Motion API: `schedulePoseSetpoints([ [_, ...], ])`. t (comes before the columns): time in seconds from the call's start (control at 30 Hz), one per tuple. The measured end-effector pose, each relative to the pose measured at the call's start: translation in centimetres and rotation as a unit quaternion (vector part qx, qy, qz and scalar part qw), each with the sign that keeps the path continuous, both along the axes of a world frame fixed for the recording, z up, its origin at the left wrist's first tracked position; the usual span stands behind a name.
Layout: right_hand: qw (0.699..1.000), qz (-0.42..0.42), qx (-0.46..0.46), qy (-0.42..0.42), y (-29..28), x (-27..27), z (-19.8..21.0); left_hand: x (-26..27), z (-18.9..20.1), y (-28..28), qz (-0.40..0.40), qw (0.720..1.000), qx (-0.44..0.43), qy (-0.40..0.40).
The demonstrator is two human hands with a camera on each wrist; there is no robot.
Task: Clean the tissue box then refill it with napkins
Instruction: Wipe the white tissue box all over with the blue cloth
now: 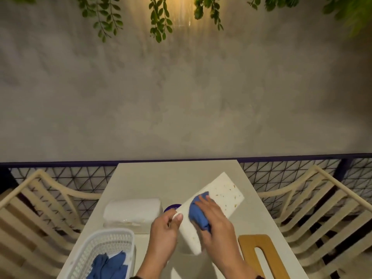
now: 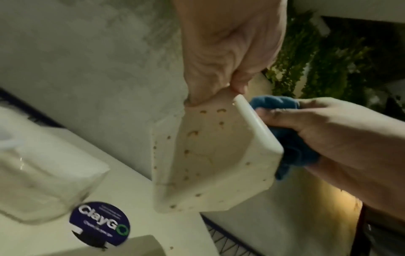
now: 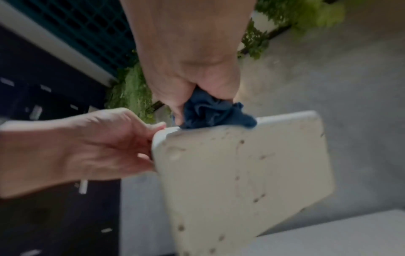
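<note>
A white speckled tissue box is held tilted above the table, its open side facing left. My left hand pinches its near rim. With a crumpled blue cloth bunched in its fingers, my right hand presses the cloth against the box's outer side. A wrapped pack of white napkins lies on the table to the left.
At the front left a white plastic basket holds more blue cloths. A wooden lid with a slot lies front right. A round purple sticker sits behind the box. Slatted chairs flank the table.
</note>
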State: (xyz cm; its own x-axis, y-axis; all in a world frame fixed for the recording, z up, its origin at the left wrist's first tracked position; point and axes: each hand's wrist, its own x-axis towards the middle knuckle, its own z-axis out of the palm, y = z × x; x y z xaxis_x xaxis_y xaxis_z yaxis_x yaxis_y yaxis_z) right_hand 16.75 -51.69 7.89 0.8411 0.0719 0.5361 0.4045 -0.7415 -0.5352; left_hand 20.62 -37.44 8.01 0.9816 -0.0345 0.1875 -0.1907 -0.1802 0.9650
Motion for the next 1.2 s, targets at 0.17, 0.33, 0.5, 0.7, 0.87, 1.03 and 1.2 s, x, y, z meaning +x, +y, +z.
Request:
schedulePoseSetpoints([
  [0.17,0.979,0.180,-0.089,0.035,-1.7,-0.8,0.3,-0.2,0.5,2.3,0.036,0.999,-0.036,-0.013],
  [0.33,0.983,0.142,-0.116,-0.010,0.1,0.1,2.0,-0.7,0.1,1.9,0.068,0.996,-0.061,-0.001],
  [0.5,0.987,0.145,-0.072,0.016,-1.7,0.8,3.0,-1.5,0.3,1.9,0.063,0.996,-0.064,-0.004],
  [0.7,0.953,0.260,-0.153,0.033,-0.9,-0.2,3.5,-0.8,-0.3,2.5,0.063,0.995,-0.075,-0.019],
  [0.87,0.961,0.215,-0.175,0.000,1.8,0.2,5.2,-0.4,-0.9,2.1,0.069,0.989,-0.128,-0.014],
  [1.03,0.974,0.163,-0.145,0.056,-2.5,1.8,5.9,-1.0,-0.5,2.6,0.055,0.996,-0.070,-0.023],
  [1.2,0.927,0.295,-0.231,0.029,0.2,-0.7,4.8,0.1,-0.2,3.5,0.085,0.993,-0.080,-0.012],
])
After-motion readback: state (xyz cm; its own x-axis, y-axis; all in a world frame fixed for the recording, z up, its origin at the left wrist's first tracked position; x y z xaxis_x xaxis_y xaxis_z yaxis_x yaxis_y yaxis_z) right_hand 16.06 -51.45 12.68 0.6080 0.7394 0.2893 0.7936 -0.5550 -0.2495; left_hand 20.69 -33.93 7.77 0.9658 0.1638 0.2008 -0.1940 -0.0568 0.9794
